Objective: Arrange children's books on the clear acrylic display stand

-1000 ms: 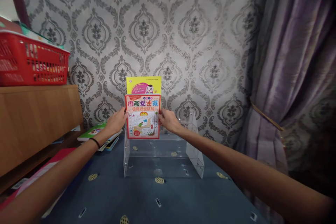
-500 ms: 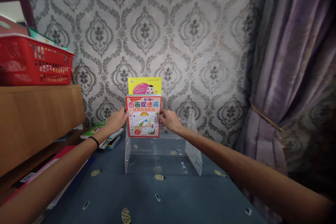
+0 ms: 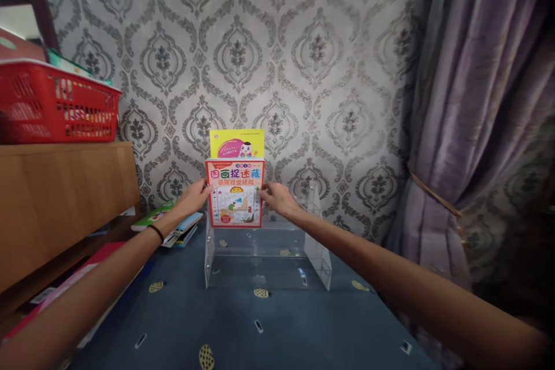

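A red-bordered picture book (image 3: 235,196) stands upright at the left part of a clear acrylic rack (image 3: 269,272). Its left edge is pinched by my left hand (image 3: 195,196), which wears a dark band at the wrist. On the opposite edge, the fingers of my right hand (image 3: 280,198) are closed on the same book. Behind it rises a taller yellow book (image 3: 237,141), its lower part hidden. The rack's lower tiers show through the clear plastic in front.
Several books (image 3: 184,231) lie stacked left of the rack. A red basket (image 3: 56,101) sits on a wooden cabinet (image 3: 65,185). Patterned wallpaper (image 3: 277,69) is behind, and a purple curtain (image 3: 459,127) hangs at the right. A blue cloth (image 3: 303,329) covers the table.
The view has shifted slightly. Both hands keep their grip on the picture book, and its place on the rack looks about the same.
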Tool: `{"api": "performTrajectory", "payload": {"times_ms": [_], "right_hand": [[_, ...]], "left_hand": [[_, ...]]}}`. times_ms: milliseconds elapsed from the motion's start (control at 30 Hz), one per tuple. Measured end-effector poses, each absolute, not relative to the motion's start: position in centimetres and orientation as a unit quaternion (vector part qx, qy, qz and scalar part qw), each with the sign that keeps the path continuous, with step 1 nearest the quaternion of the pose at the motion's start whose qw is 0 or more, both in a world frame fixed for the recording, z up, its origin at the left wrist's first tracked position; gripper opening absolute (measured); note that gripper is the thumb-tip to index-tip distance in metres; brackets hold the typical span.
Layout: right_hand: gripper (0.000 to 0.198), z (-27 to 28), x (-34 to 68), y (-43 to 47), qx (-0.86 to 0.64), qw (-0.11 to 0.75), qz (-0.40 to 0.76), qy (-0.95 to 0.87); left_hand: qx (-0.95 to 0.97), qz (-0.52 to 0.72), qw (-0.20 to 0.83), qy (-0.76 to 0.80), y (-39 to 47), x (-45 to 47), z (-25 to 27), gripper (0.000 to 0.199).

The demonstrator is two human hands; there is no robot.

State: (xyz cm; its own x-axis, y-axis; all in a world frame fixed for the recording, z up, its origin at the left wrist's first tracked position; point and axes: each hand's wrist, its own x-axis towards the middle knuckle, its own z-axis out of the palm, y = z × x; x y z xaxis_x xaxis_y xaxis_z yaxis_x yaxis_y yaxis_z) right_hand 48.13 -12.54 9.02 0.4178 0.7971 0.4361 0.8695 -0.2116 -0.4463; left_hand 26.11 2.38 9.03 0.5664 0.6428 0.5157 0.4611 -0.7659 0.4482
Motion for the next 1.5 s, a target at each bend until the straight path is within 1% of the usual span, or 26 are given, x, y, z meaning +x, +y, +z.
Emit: {"api": "performTrajectory", "payload": {"times_ms": [333,467,700,933,1133,1200,1300,1333,1400,1500], "right_hand": [[0.021,8.3,48.9,-11.0,-0.784,0.365,-0.038,-0.5],[0.019,7.9,49.0,-10.8,-0.782,0.378,-0.024,-0.495],[0.015,7.4,49.0,-10.7,-0.776,0.4,-0.005,-0.488],[0.009,7.0,48.6,-11.2,-0.775,0.413,-0.027,-0.477],[0.015,6.0,47.4,-11.9,-0.736,0.432,-0.056,-0.519],[0.015,5.4,46.7,-12.0,-0.707,0.435,-0.028,-0.557],[0.01,4.5,45.5,-12.3,-0.669,0.413,0.004,-0.618],[0.012,4.3,45.2,-12.3,-0.662,0.402,0.007,-0.633],[0.024,3.8,44.7,-12.3,-0.657,0.384,0.012,-0.649],[0.037,3.5,44.3,-12.2,-0.659,0.377,0.035,-0.651]], "left_hand": [[0.859,0.361,0.119,0.342,3.5,27.1,9.2,0.022],[0.861,0.36,0.097,0.345,3.8,27.3,9.1,0.022],[0.854,0.354,0.111,0.364,4.0,27.5,8.9,0.024],[0.859,0.361,0.101,0.349,4.4,27.5,8.7,0.021],[0.86,0.363,0.1,0.344,4.7,27.5,8.6,0.021],[0.859,0.365,0.103,0.343,4.7,27.5,8.6,0.021],[0.86,0.368,0.104,0.339,4.6,27.3,8.5,0.022],[0.861,0.368,0.104,0.336,4.5,27.1,8.4,0.022],[0.863,0.369,0.101,0.329,4.2,26.8,8.4,0.024],[0.869,0.371,0.098,0.312,3.7,26.1,8.5,0.028]]}}
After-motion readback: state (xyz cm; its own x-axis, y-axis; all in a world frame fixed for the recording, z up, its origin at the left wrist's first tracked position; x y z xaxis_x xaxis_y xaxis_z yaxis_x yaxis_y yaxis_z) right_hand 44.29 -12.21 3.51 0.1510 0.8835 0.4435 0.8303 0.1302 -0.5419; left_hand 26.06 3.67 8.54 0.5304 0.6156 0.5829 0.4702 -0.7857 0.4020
